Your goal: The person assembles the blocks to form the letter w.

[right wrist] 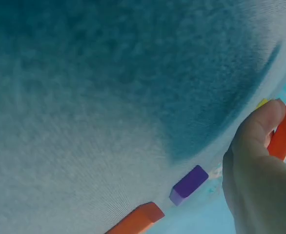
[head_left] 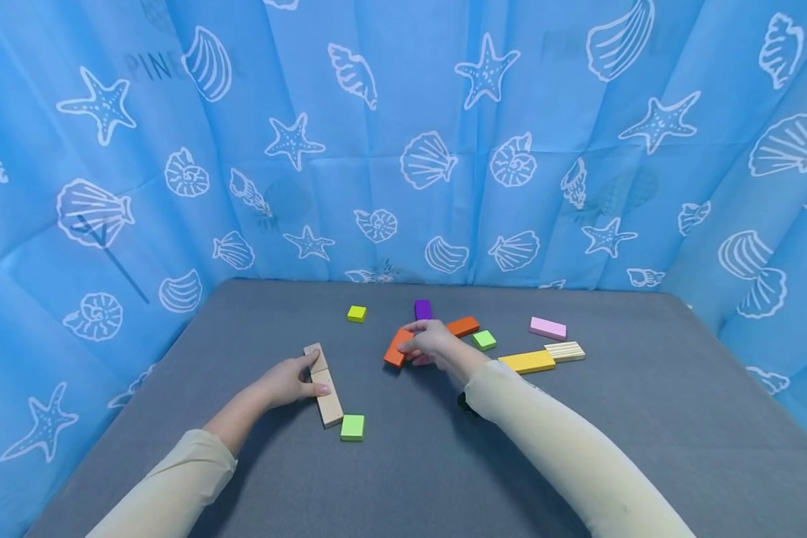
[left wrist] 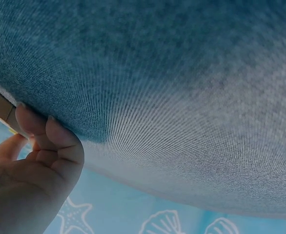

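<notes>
Two plain wooden blocks lie end to end on the table, the shorter wooden block [head_left: 319, 364] behind the longer wooden block [head_left: 331, 411]. My left hand [head_left: 285, 382] holds this pair from the left, with its thumb and a finger on them. In the left wrist view, its curled fingers [left wrist: 60, 136] are at the edge of the wood. To the right, my right hand [head_left: 432, 342] grips an orange block [head_left: 395, 350] between thumb and fingers, tilted over the table. A light green block [head_left: 353, 427] touches the longer wooden block's near end.
Behind are a yellow-green block [head_left: 356, 314] and a purple block [head_left: 423, 309]. Right of my right hand lie another orange block [head_left: 463, 326], a green block [head_left: 484, 340], a yellow block [head_left: 527, 362] against a ridged pale block [head_left: 565, 352], and a pink block [head_left: 548, 328]. A blue curtain [head_left: 390, 134] surrounds the table.
</notes>
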Available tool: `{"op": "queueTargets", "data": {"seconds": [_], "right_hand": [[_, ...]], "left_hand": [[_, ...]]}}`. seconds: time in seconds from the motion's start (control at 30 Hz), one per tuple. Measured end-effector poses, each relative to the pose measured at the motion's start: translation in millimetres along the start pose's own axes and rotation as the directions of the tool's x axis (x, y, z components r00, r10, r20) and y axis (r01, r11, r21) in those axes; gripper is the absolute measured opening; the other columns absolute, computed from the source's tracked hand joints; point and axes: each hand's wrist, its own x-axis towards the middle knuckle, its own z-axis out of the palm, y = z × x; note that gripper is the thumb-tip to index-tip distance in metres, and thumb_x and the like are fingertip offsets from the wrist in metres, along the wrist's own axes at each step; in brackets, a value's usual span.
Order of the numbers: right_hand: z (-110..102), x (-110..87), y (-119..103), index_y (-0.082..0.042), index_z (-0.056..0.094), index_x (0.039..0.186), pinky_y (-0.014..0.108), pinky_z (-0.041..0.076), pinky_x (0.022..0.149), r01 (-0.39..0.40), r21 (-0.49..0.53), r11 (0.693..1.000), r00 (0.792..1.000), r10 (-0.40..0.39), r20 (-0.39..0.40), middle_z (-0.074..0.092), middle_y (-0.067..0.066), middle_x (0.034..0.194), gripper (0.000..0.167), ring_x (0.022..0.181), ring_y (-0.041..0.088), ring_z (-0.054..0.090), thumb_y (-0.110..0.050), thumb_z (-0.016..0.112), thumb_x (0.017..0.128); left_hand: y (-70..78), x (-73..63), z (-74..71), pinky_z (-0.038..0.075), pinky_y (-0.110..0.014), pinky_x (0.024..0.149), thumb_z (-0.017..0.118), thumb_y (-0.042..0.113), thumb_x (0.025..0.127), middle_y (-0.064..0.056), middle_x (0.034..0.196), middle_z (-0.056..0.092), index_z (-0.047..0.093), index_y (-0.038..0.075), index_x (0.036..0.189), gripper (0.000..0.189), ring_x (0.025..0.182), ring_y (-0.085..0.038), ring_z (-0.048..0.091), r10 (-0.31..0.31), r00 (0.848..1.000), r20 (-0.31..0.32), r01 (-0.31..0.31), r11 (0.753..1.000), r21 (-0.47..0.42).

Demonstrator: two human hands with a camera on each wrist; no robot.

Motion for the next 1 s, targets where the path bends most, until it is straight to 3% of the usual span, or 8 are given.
{"op": "queueTargets", "data": {"seconds": [1.0], "right_hand": [[13.2, -30.4, 6.8, -0.004, 0.06, 0.129, 0.035, 0.055, 0.077, -0.004, -0.104, 0.995, 0.983, 0.023, 0.18, 0.063, 0.011, 0.1, 0.041, 0.075, 0.02, 0.061, 0.002, 0.068, 0.089]], "left_hand": [[0.0, 0.9, -0.3, 0.041, -0.055, 0.097, 0.071, 0.039, 0.089, -0.032, 0.141, 0.042, 0.027, -0.004, 0.15, 0.087, 0.122, -0.044, 0.049, -0.005, 1.0, 0.01, 0.005, 1.0, 0.002]]}}
